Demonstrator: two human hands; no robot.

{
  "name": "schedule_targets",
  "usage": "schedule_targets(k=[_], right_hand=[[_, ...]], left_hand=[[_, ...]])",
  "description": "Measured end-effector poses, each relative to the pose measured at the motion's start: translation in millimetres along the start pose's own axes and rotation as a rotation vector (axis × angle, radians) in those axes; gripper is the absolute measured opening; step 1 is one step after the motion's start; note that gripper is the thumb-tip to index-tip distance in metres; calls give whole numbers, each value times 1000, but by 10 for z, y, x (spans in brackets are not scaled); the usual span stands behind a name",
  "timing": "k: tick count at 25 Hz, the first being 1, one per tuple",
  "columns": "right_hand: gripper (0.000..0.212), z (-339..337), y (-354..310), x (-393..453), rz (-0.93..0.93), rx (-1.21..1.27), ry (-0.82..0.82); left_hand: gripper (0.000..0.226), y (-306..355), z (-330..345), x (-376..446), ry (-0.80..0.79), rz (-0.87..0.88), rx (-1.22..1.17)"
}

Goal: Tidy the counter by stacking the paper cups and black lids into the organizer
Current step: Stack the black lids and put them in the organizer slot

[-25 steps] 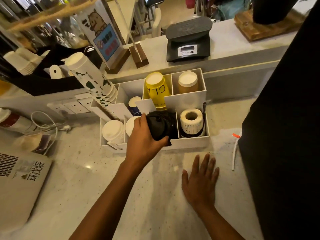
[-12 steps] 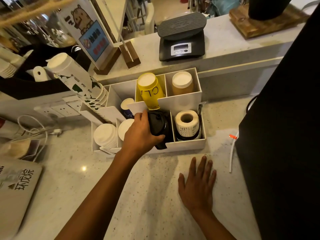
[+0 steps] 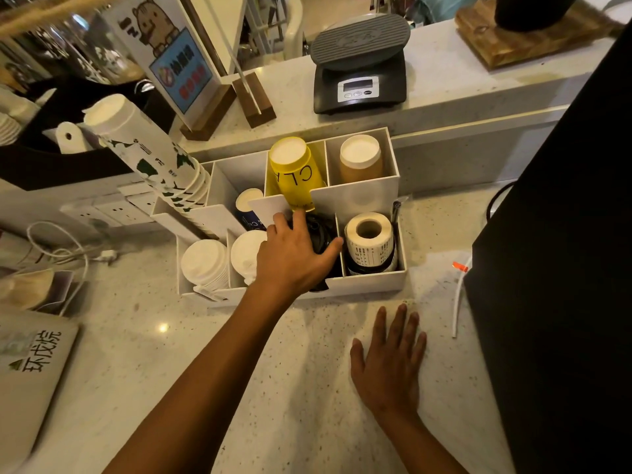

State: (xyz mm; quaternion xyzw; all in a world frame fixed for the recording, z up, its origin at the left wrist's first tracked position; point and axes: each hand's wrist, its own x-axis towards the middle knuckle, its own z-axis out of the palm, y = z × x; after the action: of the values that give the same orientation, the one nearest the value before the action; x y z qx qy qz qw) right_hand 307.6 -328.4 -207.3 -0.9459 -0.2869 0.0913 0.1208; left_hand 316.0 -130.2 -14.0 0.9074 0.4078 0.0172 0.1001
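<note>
While resting on black lids (image 3: 319, 234), left hand (image 3: 294, 258), fingers (image 3: 301, 217) spread

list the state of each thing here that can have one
left hand: on the black lids, fingers spread over them
right hand: flat on the counter, holds nothing
yellow cup: upside down, tilted, in a back slot of the organizer
brown cup: upside down in the back right slot
label roll: front right slot
scale: display blank
</note>
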Motion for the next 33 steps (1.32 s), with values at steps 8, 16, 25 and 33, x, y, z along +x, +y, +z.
schedule_targets(k=[8, 16, 25, 33], right_hand=[[84, 6, 2, -7, 8, 8, 1], [85, -16, -16, -2, 18, -3, -7], [85, 15, -9, 7, 23, -19, -19], [83, -35, -31, -12, 5, -30, -38]], left_hand=[[59, 75, 320, 4, 237, -57, 12], [61, 68, 391, 46, 268, -70, 18], [60, 68, 402, 57, 280, -73, 5], [60, 55, 357, 36, 282, -45, -16]])
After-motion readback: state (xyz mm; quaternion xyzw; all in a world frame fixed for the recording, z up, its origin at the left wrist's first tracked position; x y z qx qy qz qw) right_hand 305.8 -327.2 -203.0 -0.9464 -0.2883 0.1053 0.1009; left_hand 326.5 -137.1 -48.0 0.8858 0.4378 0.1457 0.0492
